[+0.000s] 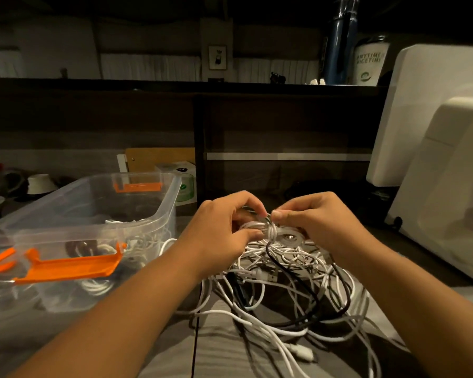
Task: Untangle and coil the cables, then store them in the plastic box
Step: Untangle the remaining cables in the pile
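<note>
A tangled heap of white cables (279, 271) with a black cable (292, 276) running through it lies on the grey table in front of me. Above the heap, my left hand (224, 222) grips a small white coiled bundle (260, 227). My right hand (317, 222) pinches a strand at the top of that bundle, fingertips almost meeting those of the left. A round white puck with a shiny centre (287, 237) sits just under the hands. The clear plastic box (164, 203) with orange latches (71, 266) stands to the left and holds some coiled cables.
A white appliance (434, 159) fills the right side. A dark shelf unit (284, 126) stands behind the heap, with a blue bottle (339, 42) and a cup on top. Bowls (38, 184) and a small box sit at the far left.
</note>
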{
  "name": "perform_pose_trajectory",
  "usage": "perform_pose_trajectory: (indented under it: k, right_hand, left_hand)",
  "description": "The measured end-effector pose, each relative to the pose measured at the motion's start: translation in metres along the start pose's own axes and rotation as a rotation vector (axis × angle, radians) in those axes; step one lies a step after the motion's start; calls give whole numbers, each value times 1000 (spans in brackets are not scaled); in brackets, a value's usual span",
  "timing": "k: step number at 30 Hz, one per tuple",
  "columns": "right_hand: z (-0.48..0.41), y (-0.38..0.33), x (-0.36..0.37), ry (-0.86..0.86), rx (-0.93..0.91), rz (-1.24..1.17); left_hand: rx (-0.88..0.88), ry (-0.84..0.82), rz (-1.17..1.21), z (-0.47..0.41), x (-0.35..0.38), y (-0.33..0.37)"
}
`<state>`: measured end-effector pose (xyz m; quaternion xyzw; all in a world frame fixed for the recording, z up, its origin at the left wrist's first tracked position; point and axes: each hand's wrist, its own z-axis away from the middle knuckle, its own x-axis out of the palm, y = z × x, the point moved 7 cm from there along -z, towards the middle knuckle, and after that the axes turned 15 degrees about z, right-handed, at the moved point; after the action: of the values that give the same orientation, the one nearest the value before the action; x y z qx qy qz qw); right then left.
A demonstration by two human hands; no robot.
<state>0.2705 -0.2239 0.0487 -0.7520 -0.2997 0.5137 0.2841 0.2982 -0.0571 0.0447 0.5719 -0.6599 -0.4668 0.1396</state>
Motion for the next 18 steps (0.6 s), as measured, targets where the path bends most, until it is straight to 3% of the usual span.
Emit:
perform_pose_trajectory:
  k: [4, 7, 10, 14, 18]
  right_hand:
    - [2, 20, 16, -280, 275, -307]
    - [6, 21, 29, -456, 381, -606]
    - [4, 24, 33, -435, 429, -743]
    - [-3, 27, 33, -321, 382, -723]
    - [-2, 23, 32, -344, 348, -742]
  left_hand:
    - [42, -29, 97, 2, 6, 7]
    - [72, 0, 206, 2, 6, 10]
    - [86, 10, 209, 1, 8, 10]
    - [85, 11, 158, 3, 10, 6]
    - [39, 20, 209, 3, 7, 8]
